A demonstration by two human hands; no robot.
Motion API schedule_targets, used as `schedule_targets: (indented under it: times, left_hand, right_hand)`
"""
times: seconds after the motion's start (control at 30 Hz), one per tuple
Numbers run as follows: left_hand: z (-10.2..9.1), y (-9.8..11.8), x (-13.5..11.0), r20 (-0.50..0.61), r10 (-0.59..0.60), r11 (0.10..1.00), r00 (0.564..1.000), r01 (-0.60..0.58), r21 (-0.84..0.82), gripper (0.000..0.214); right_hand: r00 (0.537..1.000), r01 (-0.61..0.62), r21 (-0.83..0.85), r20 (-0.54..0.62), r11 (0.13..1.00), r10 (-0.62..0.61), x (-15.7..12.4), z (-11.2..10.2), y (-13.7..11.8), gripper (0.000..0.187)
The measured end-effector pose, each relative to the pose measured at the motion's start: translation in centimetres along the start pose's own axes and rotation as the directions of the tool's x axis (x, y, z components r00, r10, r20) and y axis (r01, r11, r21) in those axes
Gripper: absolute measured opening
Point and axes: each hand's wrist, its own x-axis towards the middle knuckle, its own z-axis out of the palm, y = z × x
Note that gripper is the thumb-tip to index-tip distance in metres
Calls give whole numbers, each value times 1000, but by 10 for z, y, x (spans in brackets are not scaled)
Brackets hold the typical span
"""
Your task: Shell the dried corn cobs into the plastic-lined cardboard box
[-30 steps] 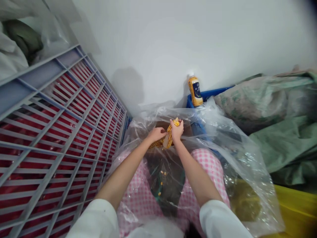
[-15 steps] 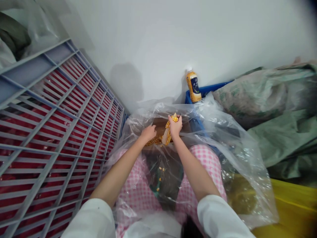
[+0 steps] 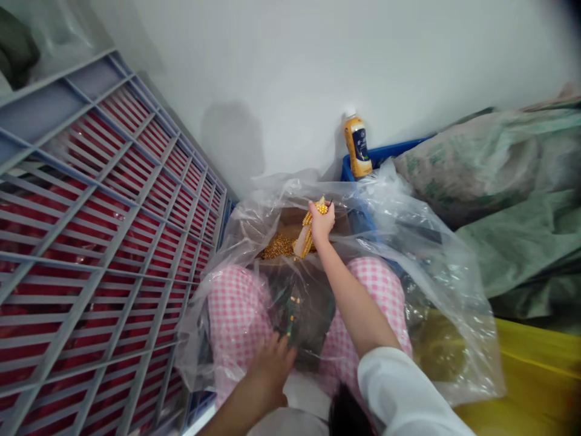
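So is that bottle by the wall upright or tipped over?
Upright. The bottle stands with its white cap on top, against the wall, at the corner of the blue crate.

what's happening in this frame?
A seated person is working a corn cob over a clear plastic sheet draped across their lap. The right hand holds the partly stripped cob upright above a pile of loose kernels. The left hand is down near the lap, touching the plastic close to a few stray kernels. A grey slatted crate stands to the left, a bottle by the wall, and green sacks to the right.
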Motion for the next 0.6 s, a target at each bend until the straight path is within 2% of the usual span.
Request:
schedule_targets:
  times: [0.07,0.13,0.2,0.27,0.33,0.43,0.5,0.6]
  left_hand:
    - [8,8,4,4,-47,998,999,47,43,43]
    - [5,8,6,-15,-78,995,997,78,67,36]
    - [-12,2,2,-2,-56,995,998,56,85,37]
    - [-39,-9,-14,-25,-17,995,1000,19,102,42]
    - [-70,-19,-39,-142,-20,991,990,38,131,45]
    - [-106,-28,-78,-332,-74,980,940,131,152,38]
    - [-114,-31,-94,-394,-63,982,917,127,140,36]
    - [-111,-34,-100,-401,-65,988,914,114,100,35]
  right_hand:
    - [1000,-3,9,0,1000,3,0,-1,-1,35]
    - [1000,-9,12,-5,1000,9,1,-2,-2,35]
    - [1000,-11,20,-10,1000,11,1,-3,-3,35]
    - [1000,-5,41,-9,999,5,3,-4,-5,36]
    - [1000,7,74,-6,997,-7,4,-6,-6,35]
    - [1000,18,98,-21,995,-16,6,-7,-7,36]
    - [999,15,95,-34,995,-12,7,-7,-7,36]
    - [1000,4,89,-31,996,-1,7,-6,-6,36]
